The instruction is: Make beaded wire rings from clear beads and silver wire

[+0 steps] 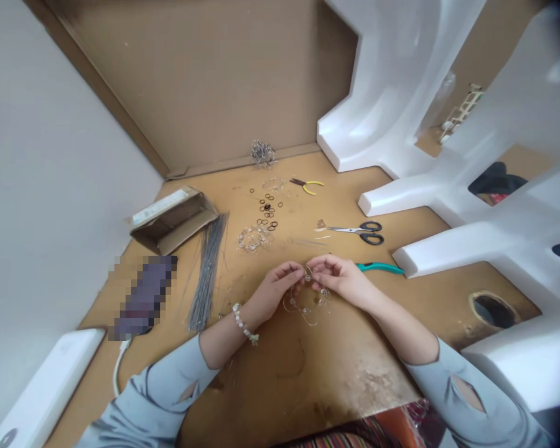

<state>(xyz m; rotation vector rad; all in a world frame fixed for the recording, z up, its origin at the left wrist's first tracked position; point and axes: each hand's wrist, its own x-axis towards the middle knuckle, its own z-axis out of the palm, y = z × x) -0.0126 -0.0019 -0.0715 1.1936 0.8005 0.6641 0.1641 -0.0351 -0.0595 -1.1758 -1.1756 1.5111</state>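
Nearby, scissors [359,231] (black-handled) lie beyond the hands [340,277].

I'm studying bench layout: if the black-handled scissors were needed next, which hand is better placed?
Probably the right hand: the scissors lie on its side, handles pointing right, while the left hand is farther off. Both hold the beaded wire piece, so the left would hold it alone.

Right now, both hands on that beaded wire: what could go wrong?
Snag: thin wire on the beaded wire piece hangs in loose loops below the left hand and right hand, so it might catch or bend.
Nick: scissors lie just beyond the right hand, blades pointing left; a careless reach could meet them.
Bump: the turquoise-handled tool sits close beside that hand.
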